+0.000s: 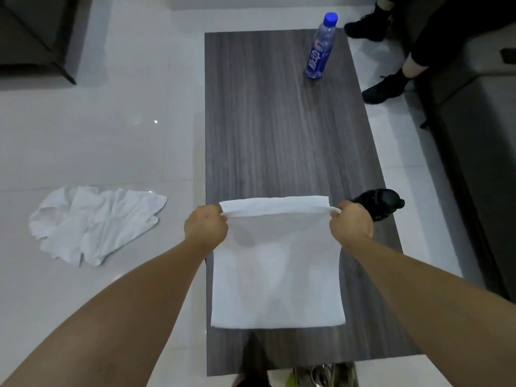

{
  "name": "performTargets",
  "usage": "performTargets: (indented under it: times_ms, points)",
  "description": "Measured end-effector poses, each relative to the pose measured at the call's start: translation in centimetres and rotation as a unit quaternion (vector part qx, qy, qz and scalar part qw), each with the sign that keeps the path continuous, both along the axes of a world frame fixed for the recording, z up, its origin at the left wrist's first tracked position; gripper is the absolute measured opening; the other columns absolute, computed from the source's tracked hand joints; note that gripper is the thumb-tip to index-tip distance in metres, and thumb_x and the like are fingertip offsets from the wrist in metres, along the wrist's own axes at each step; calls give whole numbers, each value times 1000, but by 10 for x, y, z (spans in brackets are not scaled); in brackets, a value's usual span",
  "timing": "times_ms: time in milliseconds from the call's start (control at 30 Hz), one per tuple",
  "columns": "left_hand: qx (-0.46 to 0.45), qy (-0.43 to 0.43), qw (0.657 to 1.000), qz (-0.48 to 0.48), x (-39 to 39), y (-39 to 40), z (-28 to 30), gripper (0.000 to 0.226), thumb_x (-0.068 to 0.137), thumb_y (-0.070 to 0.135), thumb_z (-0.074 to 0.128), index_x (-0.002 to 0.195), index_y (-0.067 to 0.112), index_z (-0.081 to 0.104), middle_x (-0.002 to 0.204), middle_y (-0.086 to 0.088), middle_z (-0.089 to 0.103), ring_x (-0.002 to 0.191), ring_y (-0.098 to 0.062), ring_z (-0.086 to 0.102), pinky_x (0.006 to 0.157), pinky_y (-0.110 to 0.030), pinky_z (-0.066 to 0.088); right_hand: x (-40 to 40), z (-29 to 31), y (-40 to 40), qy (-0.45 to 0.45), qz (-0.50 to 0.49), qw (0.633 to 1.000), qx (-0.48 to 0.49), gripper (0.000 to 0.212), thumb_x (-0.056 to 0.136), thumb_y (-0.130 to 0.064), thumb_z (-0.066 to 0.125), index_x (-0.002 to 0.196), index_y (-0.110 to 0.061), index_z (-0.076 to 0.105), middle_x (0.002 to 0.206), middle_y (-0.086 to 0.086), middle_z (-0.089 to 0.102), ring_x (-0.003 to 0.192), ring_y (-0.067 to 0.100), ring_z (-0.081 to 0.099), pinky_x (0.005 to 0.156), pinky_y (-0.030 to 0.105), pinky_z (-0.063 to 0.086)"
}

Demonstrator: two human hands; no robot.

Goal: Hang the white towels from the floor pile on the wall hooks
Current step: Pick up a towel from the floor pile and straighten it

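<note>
A white towel hangs flat and smooth in front of the person, a plain rectangle with its upper edge folded over away from the viewer into a narrow band. It is held up over the near part of a grey wood-grain tabletop; whether its lower edge touches the surface cannot be told. The left hand pinches the upper left corner and the right hand pinches the upper right corner, the fingers of each closed on the folded edge and the knuckles turned up. Both forearms are bare and stretched forward, roughly level with each other, keeping the top edge taut between them.

On the pale tiled floor to the left of the tabletop lies a crumpled pile of white towels, well apart from the one in hand. At the far end of the tabletop stands a clear water bottle with a blue cap and blue label. A black shoe shows just behind the right hand, at the tabletop's right edge. Another person's legs in black shoes are at the upper right.
</note>
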State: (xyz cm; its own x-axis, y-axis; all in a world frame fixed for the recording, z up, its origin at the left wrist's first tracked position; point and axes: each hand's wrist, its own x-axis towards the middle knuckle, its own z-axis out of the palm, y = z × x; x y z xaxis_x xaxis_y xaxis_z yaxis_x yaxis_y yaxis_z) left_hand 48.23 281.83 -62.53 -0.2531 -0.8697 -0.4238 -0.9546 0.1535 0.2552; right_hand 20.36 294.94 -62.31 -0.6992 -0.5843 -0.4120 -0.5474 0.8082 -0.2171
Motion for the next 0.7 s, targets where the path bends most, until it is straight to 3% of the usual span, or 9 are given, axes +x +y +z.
performTargets:
  times_ms: [267, 533, 600, 700]
  points:
    - [22, -44, 999, 1, -23, -34, -65, 20, 96, 22, 51, 106, 14, 67, 102, -10, 67, 87, -29, 59, 73, -31, 46, -15, -73, -37, -31, -62, 998, -1, 25, 94, -13, 55, 114, -8, 68, 112, 18, 67, 106, 37, 62, 83, 34, 48]
    - [17, -66, 998, 15, -34, -61, -115, 20, 98, 20, 48, 102, 11, 66, 98, -13, 67, 77, -26, 48, 69, -31, 39, -26, -126, -58, 2, -88, 996, 22, 27, 94, -11, 55, 120, -10, 63, 120, 18, 62, 112, 35, 59, 86, 37, 49]
    - [5, -70, 997, 15, -37, -65, -126, 20, 98, 18, 49, 107, 10, 65, 101, -13, 66, 81, -26, 49, 70, -32, 39, -27, -135, -61, 21, -89, 996, 17, 30, 95, -12, 56, 124, -7, 58, 123, 21, 57, 114, 37, 55, 91, 43, 48]
    - [-72, -81, 994, 4, -43, -62, -138, 27, 92, 13, 56, 119, 13, 58, 116, -13, 59, 105, -31, 49, 83, -38, 40, -22, -142, -64, 81, -75, 994, 6, 48, 91, -9, 63, 135, -8, 45, 129, 22, 49, 117, 37, 46, 95, 43, 42]
